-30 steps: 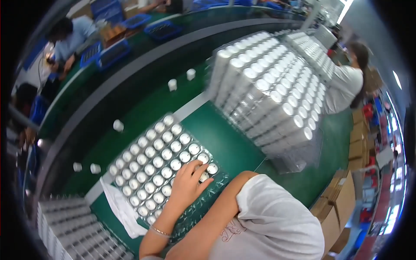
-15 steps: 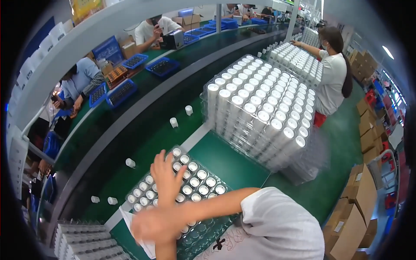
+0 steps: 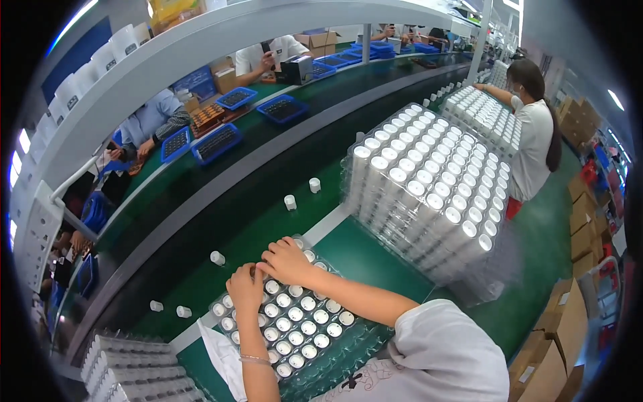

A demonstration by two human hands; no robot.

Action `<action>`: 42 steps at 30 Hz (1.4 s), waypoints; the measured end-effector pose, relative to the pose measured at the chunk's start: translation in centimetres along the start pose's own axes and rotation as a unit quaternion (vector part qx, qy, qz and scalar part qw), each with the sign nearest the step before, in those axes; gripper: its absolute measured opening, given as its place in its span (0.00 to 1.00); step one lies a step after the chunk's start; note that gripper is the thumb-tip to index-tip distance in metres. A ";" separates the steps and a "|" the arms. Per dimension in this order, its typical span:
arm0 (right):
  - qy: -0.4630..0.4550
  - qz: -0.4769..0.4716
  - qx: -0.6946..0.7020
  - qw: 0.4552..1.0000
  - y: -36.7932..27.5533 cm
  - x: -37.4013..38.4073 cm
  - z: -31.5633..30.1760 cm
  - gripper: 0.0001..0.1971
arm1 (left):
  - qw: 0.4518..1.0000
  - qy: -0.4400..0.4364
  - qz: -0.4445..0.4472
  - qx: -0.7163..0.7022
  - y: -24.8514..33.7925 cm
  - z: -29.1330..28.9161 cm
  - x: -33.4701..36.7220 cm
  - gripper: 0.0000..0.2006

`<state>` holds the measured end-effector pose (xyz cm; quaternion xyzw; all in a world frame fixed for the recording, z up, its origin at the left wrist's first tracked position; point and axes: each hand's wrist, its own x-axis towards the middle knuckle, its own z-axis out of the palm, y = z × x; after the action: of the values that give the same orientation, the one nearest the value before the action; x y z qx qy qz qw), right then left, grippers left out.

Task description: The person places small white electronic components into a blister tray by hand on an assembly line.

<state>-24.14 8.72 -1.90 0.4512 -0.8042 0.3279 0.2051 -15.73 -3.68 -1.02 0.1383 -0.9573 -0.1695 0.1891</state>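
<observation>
A clear plastic tray [image 3: 295, 323] with rows of white cylindrical pieces lies in front of me, its near part showing vacant pockets. My left hand [image 3: 246, 289] reaches over the tray's far-left part, fingers bent down among the pieces. Beside it, my right hand [image 3: 291, 262] comes across from the right, with curled fingers at the tray's far edge. The fingertips of both hands nearly meet; whatever is between them is hidden. Just beyond stands a single white cylinder [image 3: 218, 258] on the green belt.
A tall stack of filled trays [image 3: 429, 181] stands to the right, another stack [image 3: 130, 368] at lower left. A white cloth or sheet [image 3: 221, 358] lies by the tray. More cylinders [image 3: 290, 202] sit on the belt [image 3: 254, 218]. A co-worker [image 3: 532, 134] sits at far right; cardboard boxes [image 3: 552, 321] line the floor.
My right hand has moved from the near left, across my left forearm, up to the tray's far edge. My left hand's spread fingers have drawn in. The view has shifted slightly.
</observation>
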 end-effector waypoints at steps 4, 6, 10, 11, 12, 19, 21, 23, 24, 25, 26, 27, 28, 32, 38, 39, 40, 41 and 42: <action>-0.082 0.051 -0.047 0.994 0.0 1.4 1.0 0.20 | 0.996 0.057 -0.061 -0.039 -0.7 -0.6 0.4 0.17; -0.089 0.067 -0.115 0.987 -0.1 1.9 2.4 0.19 | 0.996 0.026 -0.053 0.063 -1.3 -0.4 0.2 0.20; -0.137 0.031 -0.130 0.981 0.0 2.0 2.0 0.17 | 0.994 0.018 -0.072 0.085 -1.5 0.1 0.0 0.23; -0.131 0.038 -0.127 0.982 0.4 1.8 2.1 0.16 | 0.995 0.019 -0.067 0.075 -1.2 0.3 0.1 0.23; -0.132 0.028 -0.118 0.984 0.6 1.6 1.6 0.16 | 0.993 0.023 -0.077 0.082 -0.8 0.2 0.0 0.23; -0.087 0.063 -0.096 0.990 -0.1 1.0 2.0 0.19 | 0.989 0.145 -0.010 -0.011 -1.3 0.2 -1.3 0.21; -0.091 0.068 -0.095 0.989 -0.2 0.7 2.0 0.19 | 0.995 0.100 -0.030 0.002 -1.2 -0.1 -1.6 0.21; -0.100 0.076 -0.092 0.988 -0.5 0.6 1.7 0.18 | 0.997 0.059 -0.054 0.020 -1.1 -0.2 -1.8 0.21; -0.098 0.076 -0.091 0.988 -0.6 0.5 1.5 0.18 | 0.997 0.060 -0.053 0.021 -0.9 -0.3 -1.9 0.21; -0.112 0.081 -0.093 0.986 -0.6 0.4 1.3 0.18 | 0.997 0.059 -0.053 0.017 -0.7 -0.3 -2.0 0.22; -0.126 0.085 -0.095 0.984 -0.6 0.2 1.1 0.18 | 0.997 0.058 -0.053 0.013 -0.6 -0.3 -2.2 0.22; -0.125 0.082 -0.093 0.984 -0.6 0.0 1.1 0.18 | 0.997 0.060 -0.055 0.015 -0.4 -0.4 -2.4 0.22; -0.109 0.075 -0.089 0.987 -0.6 -0.3 1.1 0.18 | 0.997 0.058 -0.053 0.015 -0.3 -0.5 -2.7 0.22; -0.081 0.059 -0.078 0.992 -1.2 -0.9 0.8 0.18 | 0.998 0.053 -0.044 0.015 -0.4 -0.7 -3.5 0.22; -0.112 0.071 -0.089 0.987 -1.9 -1.7 -0.1 0.19 | 0.998 0.015 -0.053 0.021 -0.1 -0.9 -4.4 0.23; -0.111 0.074 -0.086 0.987 -2.0 -1.9 -0.1 0.19 | 0.998 0.013 -0.052 0.025 0.0 -0.9 -4.7 0.23; -0.107 0.068 -0.093 0.988 -2.1 -2.2 -0.2 0.19 | 0.998 0.011 -0.052 0.020 0.1 -0.9 -4.9 0.23; -0.103 0.062 -0.099 0.988 -2.1 -2.5 -0.3 0.19 | 0.998 0.009 -0.052 0.015 0.2 -0.9 -5.0 0.23; -0.106 0.059 -0.093 0.988 -2.3 -2.7 -0.5 0.19 | 0.998 0.009 -0.058 0.019 0.4 -1.1 -5.4 0.23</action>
<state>-20.78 9.77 -2.46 0.4138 -0.8738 0.2133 0.1404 -10.54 -1.88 -1.64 0.1988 -0.9489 -0.1605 0.1852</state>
